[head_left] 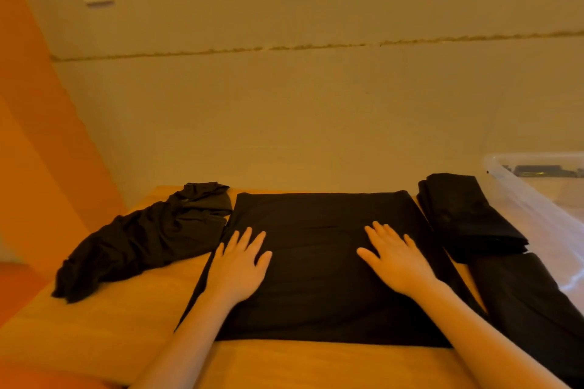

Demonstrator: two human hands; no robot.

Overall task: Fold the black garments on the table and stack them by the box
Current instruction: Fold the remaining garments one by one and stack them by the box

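A black garment lies flat and squared in the middle of the wooden table. My left hand rests palm down on its left part, fingers straight and spread. My right hand lies flat on its right part in the same way. A crumpled black garment sits to the left, touching the flat one at its far corner. A stack of folded black garments stands at the right, beside a clear plastic box. Another black piece lies in front of that stack.
A plain wall rises just behind the table's far edge. An orange surface runs along the left side. The clear box takes up the table's right end and holds some dark items at its far end.
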